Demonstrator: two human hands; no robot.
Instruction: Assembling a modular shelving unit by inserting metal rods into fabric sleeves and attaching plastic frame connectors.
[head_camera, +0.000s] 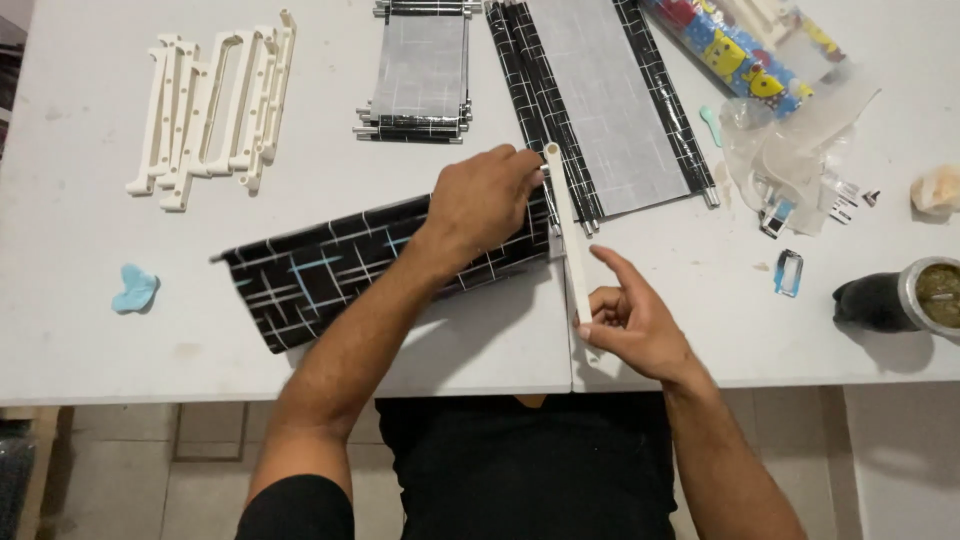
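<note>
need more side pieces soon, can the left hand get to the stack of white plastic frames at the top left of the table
Probably yes: the left hand is busy on the black patterned fabric panel, but bare table lies between it and the white plastic frames.

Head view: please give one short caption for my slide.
Left hand presses black patterned panel; right hand holds white plastic strip at its end.

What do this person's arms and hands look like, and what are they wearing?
Both arms are bare from the elbow down, with no gloves, rings, watch or bracelets visible on the left hand or the right hand. A black short sleeve covers the left upper arm, matching the black shirt.
</note>
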